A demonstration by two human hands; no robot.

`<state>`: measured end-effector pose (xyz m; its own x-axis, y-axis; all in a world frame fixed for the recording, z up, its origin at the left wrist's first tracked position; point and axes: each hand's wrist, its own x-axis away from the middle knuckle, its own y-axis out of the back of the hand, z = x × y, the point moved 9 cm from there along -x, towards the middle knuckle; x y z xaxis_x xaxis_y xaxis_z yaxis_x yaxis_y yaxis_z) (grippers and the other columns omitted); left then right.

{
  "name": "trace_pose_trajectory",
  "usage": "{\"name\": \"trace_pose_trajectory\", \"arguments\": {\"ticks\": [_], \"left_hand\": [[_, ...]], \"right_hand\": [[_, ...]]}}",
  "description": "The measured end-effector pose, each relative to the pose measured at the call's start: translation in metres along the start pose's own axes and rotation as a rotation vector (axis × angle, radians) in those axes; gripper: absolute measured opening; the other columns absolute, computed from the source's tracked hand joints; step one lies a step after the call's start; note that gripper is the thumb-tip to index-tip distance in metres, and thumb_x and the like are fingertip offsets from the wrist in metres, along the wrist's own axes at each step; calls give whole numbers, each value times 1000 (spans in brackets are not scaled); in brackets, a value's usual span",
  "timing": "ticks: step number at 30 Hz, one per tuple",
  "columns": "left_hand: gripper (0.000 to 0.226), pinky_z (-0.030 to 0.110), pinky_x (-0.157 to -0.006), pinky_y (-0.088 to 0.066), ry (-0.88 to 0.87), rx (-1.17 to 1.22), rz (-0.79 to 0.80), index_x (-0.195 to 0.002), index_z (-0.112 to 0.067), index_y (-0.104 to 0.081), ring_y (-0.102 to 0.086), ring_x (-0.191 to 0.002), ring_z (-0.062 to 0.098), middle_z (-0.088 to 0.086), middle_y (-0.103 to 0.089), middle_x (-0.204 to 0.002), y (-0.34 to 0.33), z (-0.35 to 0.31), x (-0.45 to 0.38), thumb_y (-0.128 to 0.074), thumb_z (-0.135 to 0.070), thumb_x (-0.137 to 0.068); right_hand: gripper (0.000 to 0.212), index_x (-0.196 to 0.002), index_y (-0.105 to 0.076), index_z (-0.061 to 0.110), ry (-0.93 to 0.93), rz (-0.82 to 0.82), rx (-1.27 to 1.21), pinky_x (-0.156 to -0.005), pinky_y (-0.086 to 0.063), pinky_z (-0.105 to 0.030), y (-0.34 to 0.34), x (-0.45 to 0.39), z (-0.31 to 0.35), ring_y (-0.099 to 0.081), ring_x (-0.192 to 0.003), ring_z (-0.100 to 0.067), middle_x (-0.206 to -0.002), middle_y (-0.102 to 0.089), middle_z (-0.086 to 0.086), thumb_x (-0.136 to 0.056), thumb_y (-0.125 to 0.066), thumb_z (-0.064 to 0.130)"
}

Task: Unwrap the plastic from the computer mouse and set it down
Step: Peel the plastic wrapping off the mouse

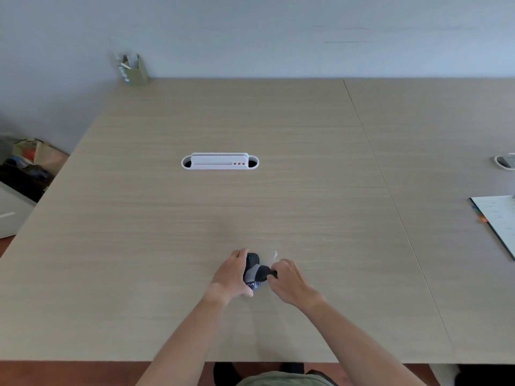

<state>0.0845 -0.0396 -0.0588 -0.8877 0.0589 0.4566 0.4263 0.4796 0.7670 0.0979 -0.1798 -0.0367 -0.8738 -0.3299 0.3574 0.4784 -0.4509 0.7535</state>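
Gripping the black computer mouse point(252, 270) near the table's point(250, 207) front edge, our left hand point(232, 274) curls round its left side while our right hand point(288, 282) pinches the clear plastic point(274, 256) at its right. Farther back we list a white cable grommet point(220, 162), then a pen holder point(133, 69) by the wall.

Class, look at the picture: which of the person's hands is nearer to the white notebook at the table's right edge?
Right. The right hand lies toward the notebook; the left hand sits beyond it.
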Motion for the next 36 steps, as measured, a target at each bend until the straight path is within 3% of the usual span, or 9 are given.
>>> {"name": "trace_pose_trajectory", "arguments": {"ticks": [3, 9, 13, 17, 24, 26, 31, 34, 36], "left_hand": [[103, 39, -88, -53, -51, -71, 8, -140, -30, -32, -58, -109, 28, 0, -43, -130, 0, -5, 3, -86, -26, -53], [92, 39, -84, -56, -86, -165, 65, -136, -36, -40, -60, -101, 30, 2, -39, -125, -4, -7, 0, -83, -26, -55], [100, 38, -82, -56, -117, -300, 91, -145, -38, -30, -62, -99, 32, 7, -38, -126, -6, -7, -2, -80, -21, -61], [99, 38, -87, -54, -122, -385, 101, -146, -40, -29, -61, -101, 33, 10, -38, -126, -6, -10, -5, -81, -19, -65], [75, 41, -87, -54, -121, -277, 97, -137, -37, -40, -59, -105, 33, 8, -36, -125, -6, -9, -5, -72, -13, -74], [81, 41, -88, -54, -121, -282, 124, -139, -36, -39, -57, -108, 33, 8, -35, -127, -8, -5, -4, -76, -15, -71], [88, 40, -89, -53, -102, -209, 96, -139, -37, -40, -52, -110, 29, 3, -35, -125, -11, 2, -1, -79, -29, -61], [67, 39, -91, -49, -83, -119, 57, -132, -29, -47, -50, -111, 31, 4, -38, -124, -9, -1, -2, -74, -35, -71], [71, 37, -91, -49, -68, -38, 35, -133, -31, -42, -51, -111, 31, 3, -40, -124, -6, 0, -1, -74, -31, -70]], "right_hand": [[25, -55, -33, 9, -68, -21, 30, -50, -32, -33, 5, 4, -23, -44, -61, -25, -70, -49, -9, -76, -47, 10], [33, -52, -28, 13, 10, -36, -62, -52, -33, -36, -3, 10, 6, -39, -59, -23, -61, -39, -1, -78, -48, 15], [29, -58, -35, 13, -3, -7, -66, -61, -42, -40, -20, 21, 9, -46, -70, -25, -74, -46, -4, -84, -47, 14], [19, -68, -42, 9, -50, -64, 77, -67, -33, -31, -14, 35, -12, -47, -83, -25, -86, -52, -9, -87, -45, 11], [28, -59, -35, 18, 117, 27, -20, -67, -39, -31, -24, 29, 20, -47, -81, -21, -80, -47, -1, -85, -46, 19], [29, -59, -36, 19, 125, 38, -7, -69, -41, -32, -25, 26, 19, -46, -81, -21, -80, -47, -1, -87, -46, 17], [18, -76, -54, 6, 2, -117, 63, -71, -38, -32, 2, 12, -7, -51, -89, -27, -90, -57, -11, -90, -46, 15], [20, -69, -47, 9, 55, -107, 62, -65, -33, -31, 9, 6, 10, -47, -77, -25, -82, -52, -9, -88, -47, 16], [22, -65, -45, 9, 108, -64, 52, -63, -33, -31, 5, 5, 25, -45, -72, -23, -78, -49, -5, -87, -47, 16]]}}
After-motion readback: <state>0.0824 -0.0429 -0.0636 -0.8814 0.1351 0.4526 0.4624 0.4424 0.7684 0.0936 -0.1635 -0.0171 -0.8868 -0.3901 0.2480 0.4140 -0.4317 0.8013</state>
